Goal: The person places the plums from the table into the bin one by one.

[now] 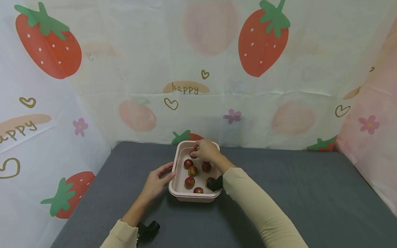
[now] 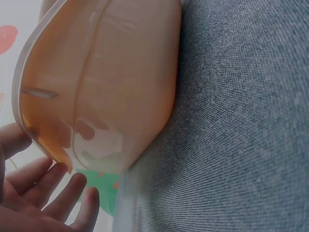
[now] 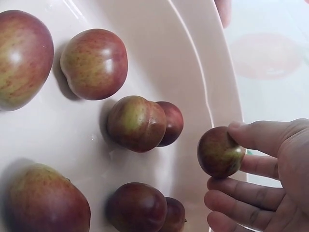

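A pale pink rectangular plastic tub (image 1: 194, 198) holds several red-and-yellow plums, such as one plum (image 1: 189, 182) near its front and another (image 3: 94, 64) in the right wrist view. My right hand (image 1: 207, 150) is over the tub's far end and pinches a dark red plum (image 3: 221, 152) between thumb and fingers, close to the far wall. The other fingers of that hand extend beneath the plum. On the tub's left side, my left hand (image 1: 157, 181) touches the rim with its fingertips, fingers spread and loosely bent. From the left wrist view, the tub's outer wall (image 2: 130, 72) fills the upper middle.
The tub stands on a grey cloth-covered table (image 1: 279, 193), near its back edge. A printed fabric curtain (image 1: 198, 113) with strawberries and hearts rises behind and at both sides. Black wrist cameras (image 1: 214, 184) are strapped to both wrists; the right one overlaps the tub's right side.
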Motion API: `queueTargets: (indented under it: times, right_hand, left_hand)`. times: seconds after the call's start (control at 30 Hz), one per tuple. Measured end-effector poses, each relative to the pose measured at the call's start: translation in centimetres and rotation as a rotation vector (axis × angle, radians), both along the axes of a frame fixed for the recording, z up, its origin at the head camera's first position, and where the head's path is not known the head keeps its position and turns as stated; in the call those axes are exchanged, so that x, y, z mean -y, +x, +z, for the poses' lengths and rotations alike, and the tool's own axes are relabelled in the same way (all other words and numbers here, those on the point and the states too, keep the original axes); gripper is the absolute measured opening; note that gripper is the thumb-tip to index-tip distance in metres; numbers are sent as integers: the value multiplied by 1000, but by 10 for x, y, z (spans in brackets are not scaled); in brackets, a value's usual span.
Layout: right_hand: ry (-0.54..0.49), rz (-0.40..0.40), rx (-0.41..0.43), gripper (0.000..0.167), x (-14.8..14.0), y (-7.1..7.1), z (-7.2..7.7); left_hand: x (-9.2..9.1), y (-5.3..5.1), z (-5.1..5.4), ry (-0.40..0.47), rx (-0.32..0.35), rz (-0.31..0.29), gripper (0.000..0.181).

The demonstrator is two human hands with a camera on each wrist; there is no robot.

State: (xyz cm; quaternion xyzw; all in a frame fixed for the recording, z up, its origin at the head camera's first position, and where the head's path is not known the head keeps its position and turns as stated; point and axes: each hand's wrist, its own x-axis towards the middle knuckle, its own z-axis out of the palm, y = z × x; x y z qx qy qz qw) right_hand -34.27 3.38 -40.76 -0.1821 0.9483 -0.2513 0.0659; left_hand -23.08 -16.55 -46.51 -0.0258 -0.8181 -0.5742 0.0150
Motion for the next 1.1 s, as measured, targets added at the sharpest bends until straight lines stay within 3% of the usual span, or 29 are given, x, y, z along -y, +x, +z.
queueTargets:
  times: [0.4, 0.67, 1.1]
  right_hand:
    - [46, 28, -35, 24, -1, -2, -4]
    - [49, 25, -37, 30, -3, -2, 1]
    - [-159, 52, 13, 33, -28, 8, 32]
  left_hand:
    - [-2, 0, 0, -4, 0, 8, 47]
    - [-1, -1, 0, -3, 2, 7, 47]
    - [-2, 0, 1, -6, 8, 7, 47]
